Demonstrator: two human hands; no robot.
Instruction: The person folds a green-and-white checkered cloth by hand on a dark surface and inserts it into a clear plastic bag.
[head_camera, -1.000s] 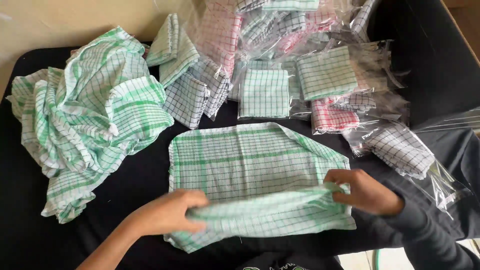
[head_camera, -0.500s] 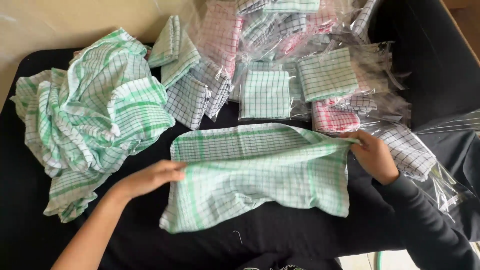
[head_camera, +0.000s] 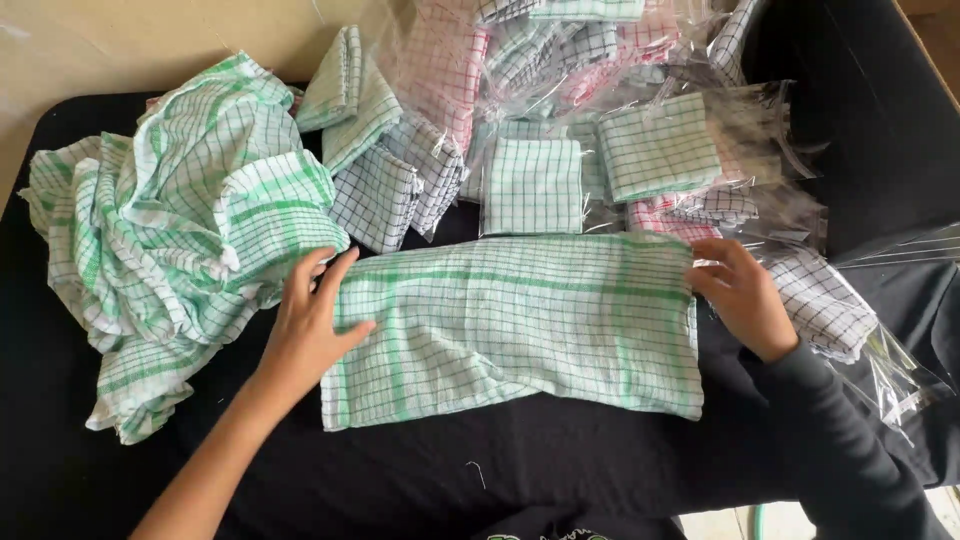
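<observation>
Because the green-checked cloth (head_camera: 515, 325) lying folded flat on the black desk (head_camera: 560, 470) looks light, soft and limp, it is best taken at its short ends. Left hand (head_camera: 305, 325) and right hand (head_camera: 742, 298) rest flat there, each grip apart.

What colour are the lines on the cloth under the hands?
Green lines on white, a checked pattern, on the folded cloth; the head view shows it.

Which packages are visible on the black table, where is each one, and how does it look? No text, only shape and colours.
Bagged green-checked cloth: centre back, square, white with green lines, clear plastic.
Second green-checked pack: right of it, square, tilted, clear bag.
Pink-checked pack: back, behind the others, clear plastic.
Dark-checked pack: by the right hand, white with dark lines, clear bag.
No labels, signs or screens are visible.
</observation>
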